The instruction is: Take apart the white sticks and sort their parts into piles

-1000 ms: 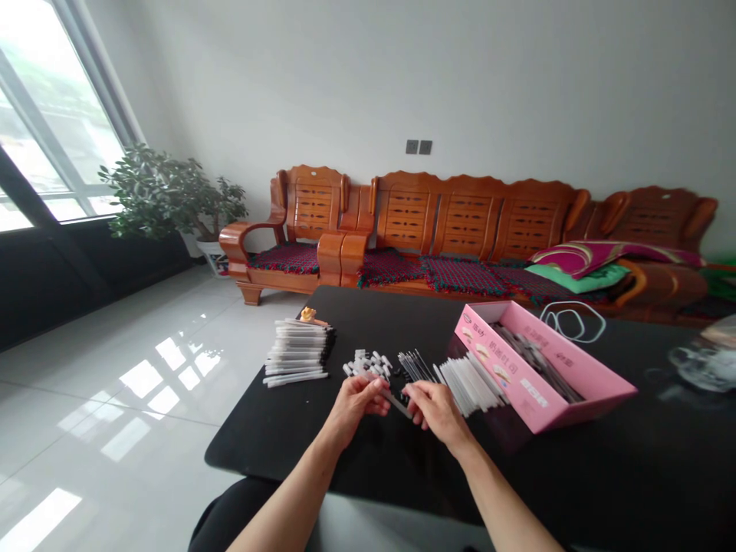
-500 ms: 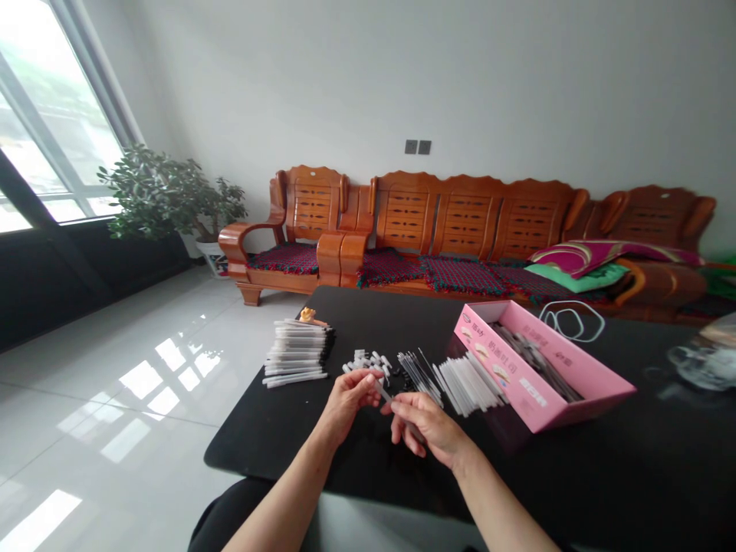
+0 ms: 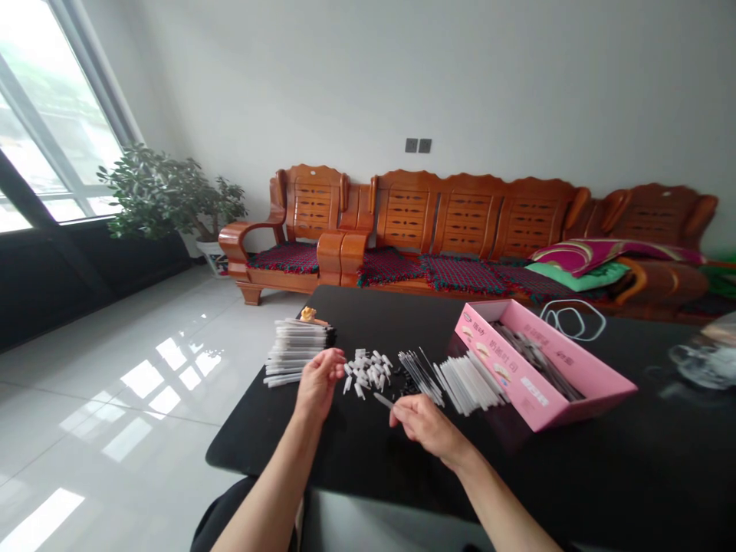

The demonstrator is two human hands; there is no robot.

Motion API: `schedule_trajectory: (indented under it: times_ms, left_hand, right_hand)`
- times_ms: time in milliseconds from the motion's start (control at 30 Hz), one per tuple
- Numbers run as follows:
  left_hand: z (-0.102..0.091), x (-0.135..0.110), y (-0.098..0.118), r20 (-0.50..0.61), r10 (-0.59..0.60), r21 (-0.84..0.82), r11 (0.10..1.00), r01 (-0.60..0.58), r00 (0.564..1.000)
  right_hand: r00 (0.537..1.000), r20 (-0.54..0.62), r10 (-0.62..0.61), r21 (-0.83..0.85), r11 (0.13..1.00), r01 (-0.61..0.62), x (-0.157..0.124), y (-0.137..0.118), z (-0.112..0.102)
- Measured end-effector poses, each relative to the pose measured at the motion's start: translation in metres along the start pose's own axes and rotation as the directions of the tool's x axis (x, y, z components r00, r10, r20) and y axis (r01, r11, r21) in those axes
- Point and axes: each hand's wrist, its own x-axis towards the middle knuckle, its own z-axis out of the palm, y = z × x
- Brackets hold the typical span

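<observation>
My right hand [image 3: 428, 426] is closed around a pen [image 3: 384, 401] with a pale barrel, its tapered end pointing left and the rest hidden in my fingers. My left hand [image 3: 320, 377] hovers by the stack of white pens [image 3: 294, 354], its fingers loosely curled and slightly apart, with nothing visible in them. Just right of it lies a heap of small white pen caps [image 3: 369, 371]. Beyond my right hand are thin dark-tipped refills [image 3: 422, 376], some small black parts [image 3: 404, 380] and a row of white pen barrels [image 3: 471, 383].
On the black table [image 3: 264, 445], a pink box [image 3: 532, 376] holding many grey sticks stands at the right. A white cable loop [image 3: 572, 320] lies behind it, and a clear plastic item [image 3: 704, 360] sits far right. A small yellow figure [image 3: 307, 314] is behind the pens.
My left hand has let go of the pen's end and moved left, uncovering the caps. My right hand stays almost in place, still gripping the pen.
</observation>
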Motion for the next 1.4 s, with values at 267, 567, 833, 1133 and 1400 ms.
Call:
schedule_trajectory:
  times_ms: [267, 567, 833, 1133, 1400]
  left_hand:
    - [-0.015, 0.005, -0.001, 0.041, -0.072, 0.226, 0.972, 0.061, 0.997]
    - [-0.013, 0.000, -0.036, 0.072, -0.033, 0.854, 0.518, -0.044, 0.997]
    - [-0.014, 0.005, -0.061, 0.126, 0.016, 0.911, 0.394, -0.122, 0.992]
    - [-0.018, 0.005, -0.054, 0.114, 0.020, 0.883, 0.456, -0.110, 0.993]
    - [-0.026, 0.003, -0.054, 0.097, 0.018, 0.874, 0.477, -0.094, 0.995]
  right_hand:
    - [0.903, -0.389, -0.179, -0.427, 0.904, -0.005, 0.010, 0.015, -0.045]
    - [0.528, -0.706, -0.472, -0.703, 0.378, -0.602, 0.004, 0.035, -0.127]
    - [0.585, -0.545, -0.600, -0.776, 0.098, -0.623, 0.013, 0.054, -0.137]
    - [0.593, -0.518, -0.616, -0.805, 0.116, -0.582, 0.012, 0.049, -0.132]
    - [0.620, -0.473, -0.626, -0.868, 0.210, -0.450, 0.008, 0.038, -0.118]
